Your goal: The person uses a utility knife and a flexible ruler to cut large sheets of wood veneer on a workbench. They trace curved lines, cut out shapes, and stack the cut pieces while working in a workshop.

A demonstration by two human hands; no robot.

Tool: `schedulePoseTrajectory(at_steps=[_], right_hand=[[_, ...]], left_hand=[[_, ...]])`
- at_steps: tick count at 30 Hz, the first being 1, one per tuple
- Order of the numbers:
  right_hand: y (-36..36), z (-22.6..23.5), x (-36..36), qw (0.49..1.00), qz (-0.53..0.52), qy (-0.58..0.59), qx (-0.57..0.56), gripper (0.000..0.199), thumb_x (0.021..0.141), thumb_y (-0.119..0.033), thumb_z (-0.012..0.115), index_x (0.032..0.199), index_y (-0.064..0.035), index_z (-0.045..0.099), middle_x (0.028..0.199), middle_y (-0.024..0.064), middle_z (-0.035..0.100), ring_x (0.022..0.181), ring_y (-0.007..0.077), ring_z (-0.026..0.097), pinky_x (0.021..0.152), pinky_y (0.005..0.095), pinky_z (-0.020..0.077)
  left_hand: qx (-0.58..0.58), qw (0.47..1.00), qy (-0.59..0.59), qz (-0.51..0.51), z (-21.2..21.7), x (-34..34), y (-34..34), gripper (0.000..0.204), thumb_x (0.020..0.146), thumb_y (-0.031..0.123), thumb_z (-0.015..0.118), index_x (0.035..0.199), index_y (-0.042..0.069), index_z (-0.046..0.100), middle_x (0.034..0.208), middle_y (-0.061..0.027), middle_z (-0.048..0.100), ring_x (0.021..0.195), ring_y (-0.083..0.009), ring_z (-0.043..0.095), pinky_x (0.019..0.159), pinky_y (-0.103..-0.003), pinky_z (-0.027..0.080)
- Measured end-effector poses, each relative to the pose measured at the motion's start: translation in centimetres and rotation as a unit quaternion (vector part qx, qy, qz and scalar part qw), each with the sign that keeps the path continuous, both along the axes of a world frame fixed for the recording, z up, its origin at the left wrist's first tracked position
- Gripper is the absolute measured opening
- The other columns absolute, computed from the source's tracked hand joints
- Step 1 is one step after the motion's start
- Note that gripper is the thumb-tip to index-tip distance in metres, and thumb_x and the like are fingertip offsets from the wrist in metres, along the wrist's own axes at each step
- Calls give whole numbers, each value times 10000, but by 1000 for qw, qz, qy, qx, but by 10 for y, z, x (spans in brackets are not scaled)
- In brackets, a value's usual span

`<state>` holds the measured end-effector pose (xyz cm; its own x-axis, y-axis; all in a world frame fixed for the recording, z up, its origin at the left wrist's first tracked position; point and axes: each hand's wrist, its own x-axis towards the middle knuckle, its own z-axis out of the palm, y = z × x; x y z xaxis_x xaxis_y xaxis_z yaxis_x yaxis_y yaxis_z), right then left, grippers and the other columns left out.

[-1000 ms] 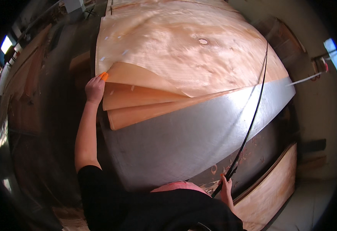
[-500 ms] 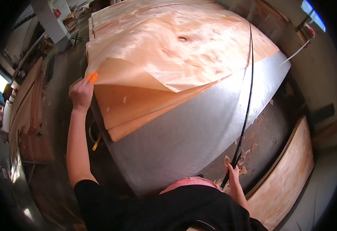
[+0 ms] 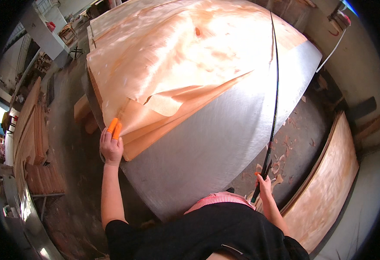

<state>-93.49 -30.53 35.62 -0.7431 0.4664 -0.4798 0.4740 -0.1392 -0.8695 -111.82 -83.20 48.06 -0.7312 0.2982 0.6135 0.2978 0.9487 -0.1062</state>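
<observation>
Probably light, floppy and split-prone, the wood veneer (image 3: 172,56) handles best where the left hand (image 3: 111,149) pinches its eight-o'clock corner; at four, the right hand (image 3: 265,185) clasps a black rod (image 3: 276,102).

How the left hand (image 3: 112,151) grips cannot be told, as its underside and whatever lies beneath it are hidden. Glare washes out much of the veneer sheet (image 3: 125,80), and the top edge cuts off its far side. The right hand (image 3: 264,185) covers part of the black rod (image 3: 269,149). The black shirt (image 3: 207,234), itself cropped below, hides the metal sheet's (image 3: 198,143) near corner. Small objects along the left rim are too blurred to name
</observation>
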Motion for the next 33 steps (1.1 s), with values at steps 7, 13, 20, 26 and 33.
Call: schedulePoseTrajectory(at_steps=[7, 13, 20, 26, 33], right_hand=[[2, -3, 1, 1000, 12, -21, 19, 142, 781, -153, 549, 876, -49, 531, 572, -11, 442, 465, 76, 422, 427, 203, 344], [-5, 2, -6, 1000, 22, -14, 15, 154, 785, -155, 543, 871, -28, 550, 543, -11, 430, 448, 82, 412, 421, 204, 330], [5, -3, 3, 998, -1, -37, 48, 143, 787, -160, 541, 866, -40, 549, 539, -11, 433, 445, 79, 411, 417, 203, 329], [-2, 1, 1, 998, 9, -47, 38, 138, 780, -162, 553, 852, -45, 542, 547, -12, 438, 445, 79, 411, 416, 203, 332], [-9, 8, -2, 998, 15, -40, 35, 140, 774, -168, 563, 851, -53, 541, 552, -14, 436, 447, 76, 412, 415, 204, 336]], left_hand=[[788, 608, -26, 92, -82, -29, -34, 562, 795, 362, 512, 1241, 87, 310, 1215, -84, 381, 1117, -215, 357, 878, -361, 338], [918, 346, -156, 114, -156, -85, -143, 373, 756, 398, 565, 1032, 152, 516, 963, -14, 554, 865, -155, 525, 680, -304, 443], [845, 475, -198, 147, -127, -91, -108, 197, 777, 231, 573, 910, 86, 576, 808, -10, 587, 705, -121, 569, 550, -236, 456], [698, 686, -182, 97, -55, -69, -92, 241, 796, 208, 552, 864, -23, 573, 764, -28, 577, 651, -66, 508, 572, -191, 397], [437, 896, -23, 74, 19, -38, -6, 207, 782, 142, 571, 721, -53, 548, 597, -50, 524, 546, -74, 460, 502, -213, 373]])
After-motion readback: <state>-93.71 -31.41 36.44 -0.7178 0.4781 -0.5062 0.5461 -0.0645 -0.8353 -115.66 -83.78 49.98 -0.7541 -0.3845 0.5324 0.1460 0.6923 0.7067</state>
